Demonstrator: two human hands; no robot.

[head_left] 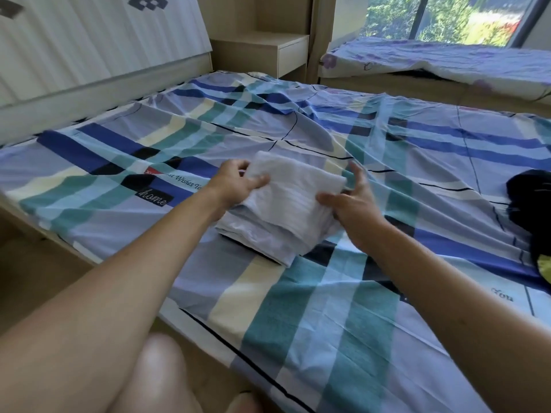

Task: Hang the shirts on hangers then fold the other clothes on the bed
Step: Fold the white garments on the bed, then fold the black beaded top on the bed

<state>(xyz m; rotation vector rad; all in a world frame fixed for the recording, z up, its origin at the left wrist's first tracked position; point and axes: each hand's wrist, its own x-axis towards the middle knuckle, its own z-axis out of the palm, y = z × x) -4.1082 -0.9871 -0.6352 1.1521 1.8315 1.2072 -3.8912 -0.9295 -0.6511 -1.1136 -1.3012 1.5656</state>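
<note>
A person leans over the bed [343, 329] with a folded white garment [292, 201] lying directly between the two hands, its long axis running away from the body and angled slightly across the checked sheet. The left hand [238, 183] pinches the top layer at the bundle's far-left edge, thumb laid over the cloth and the other fingers [238, 166] curled behind it. The right hand [354, 204] stands just beside the opposite edge with its fingers [357, 174] spread wide and holding nothing; only the thumb appears to touch the fabric. The left hand therefore has the closer hold, and any next fold or tidying push looks likely to travel from it across the short width toward the right palm. A heap of dark clothes [530, 210] lies well beyond the right fingers, apparently not yet folded.
</note>
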